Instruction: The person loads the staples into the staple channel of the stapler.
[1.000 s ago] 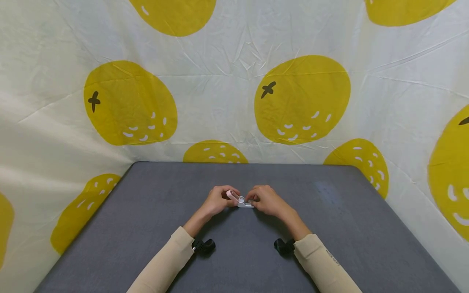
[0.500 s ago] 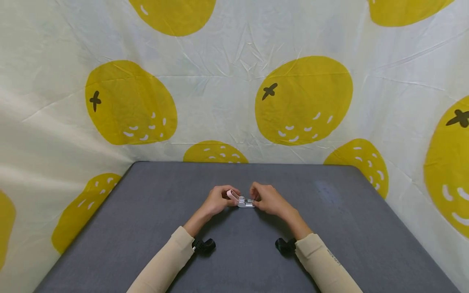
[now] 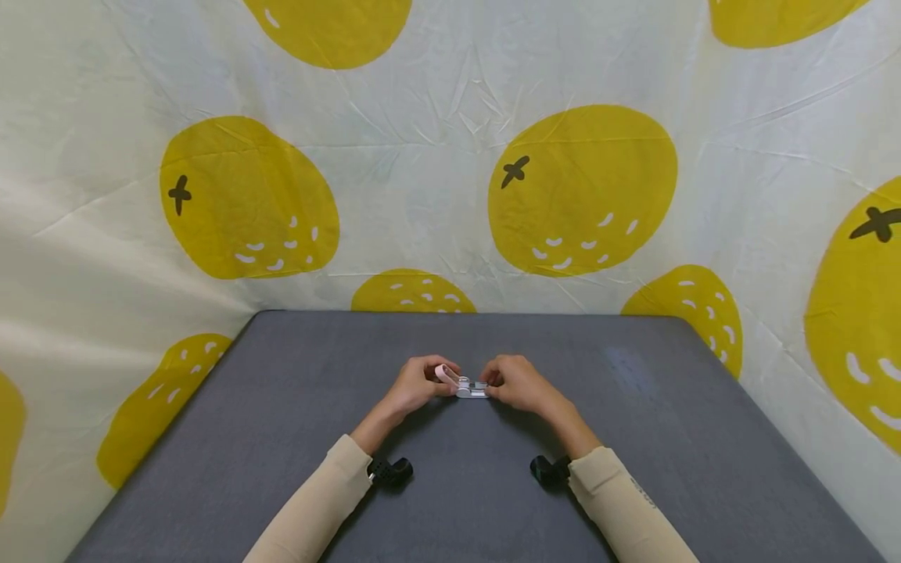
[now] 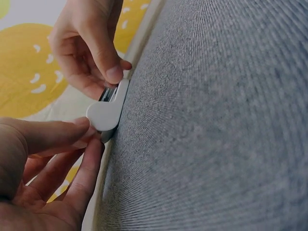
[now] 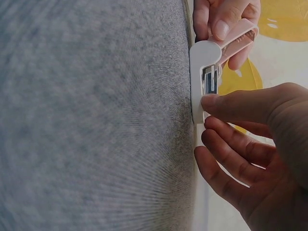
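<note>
Near the middle of the table is a small white stapler [image 3: 473, 393] with its pink top arm [image 5: 239, 44] swung up and back. Its metal staple channel [image 5: 211, 79] lies exposed along the white base. My left hand [image 3: 417, 383] pinches the rounded hinge end [image 4: 103, 115], thumb on the near side. At the opposite end, my right hand [image 3: 519, 385] pinches the stapler between thumb and index finger, with the thumb tip right at the end of the channel. The other right fingers are loosely bent below, and the fingertips hide that end of the stapler.
The grey cloth-covered table [image 3: 317, 485] spreads around both hands. A white curtain [image 3: 422, 188] printed with yellow fruit hangs behind its far edge and along the sides. Black wrist cameras [image 3: 394, 475] sit at both cuffs, low over the tabletop.
My right fingers have slid right, from over the metal channel to the stapler's end; the index finger lifted, then came down again. My left hand and the raised pink arm have stayed put.
</note>
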Available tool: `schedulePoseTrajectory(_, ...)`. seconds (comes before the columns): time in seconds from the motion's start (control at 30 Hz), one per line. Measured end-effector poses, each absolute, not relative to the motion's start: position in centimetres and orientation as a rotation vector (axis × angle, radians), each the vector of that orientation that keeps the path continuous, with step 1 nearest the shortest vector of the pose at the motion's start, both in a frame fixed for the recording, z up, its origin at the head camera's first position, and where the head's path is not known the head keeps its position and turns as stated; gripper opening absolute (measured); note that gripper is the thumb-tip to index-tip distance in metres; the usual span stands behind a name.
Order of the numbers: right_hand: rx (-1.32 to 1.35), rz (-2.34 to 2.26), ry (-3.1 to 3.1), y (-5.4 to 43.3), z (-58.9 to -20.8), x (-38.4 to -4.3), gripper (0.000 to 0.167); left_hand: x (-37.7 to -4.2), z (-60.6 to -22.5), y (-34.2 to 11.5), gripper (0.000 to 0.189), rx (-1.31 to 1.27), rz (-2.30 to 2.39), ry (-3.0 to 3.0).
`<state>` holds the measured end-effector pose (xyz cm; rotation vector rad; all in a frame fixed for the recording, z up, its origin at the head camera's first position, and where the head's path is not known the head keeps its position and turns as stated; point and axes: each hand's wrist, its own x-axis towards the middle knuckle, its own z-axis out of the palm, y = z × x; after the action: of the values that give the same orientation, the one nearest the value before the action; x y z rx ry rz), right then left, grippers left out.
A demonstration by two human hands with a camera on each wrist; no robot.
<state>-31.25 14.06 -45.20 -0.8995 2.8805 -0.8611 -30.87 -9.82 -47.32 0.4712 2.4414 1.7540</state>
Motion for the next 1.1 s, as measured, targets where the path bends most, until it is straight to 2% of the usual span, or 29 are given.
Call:
schedulePoseTrajectory(0.73,-0.819,-1.014,2.816,14.4,-45.8,-31.7,0.008,-31.7,-47.2,-11.4,0.036,0.501,1.881,2.17)
schedulePoseTrajectory(1.1,-0.785,-1.006,2.821,14.1,-45.8,-31.5,0.008,-31.5,-47.0,-11.3,0.038,0.514,1.843,2.23)
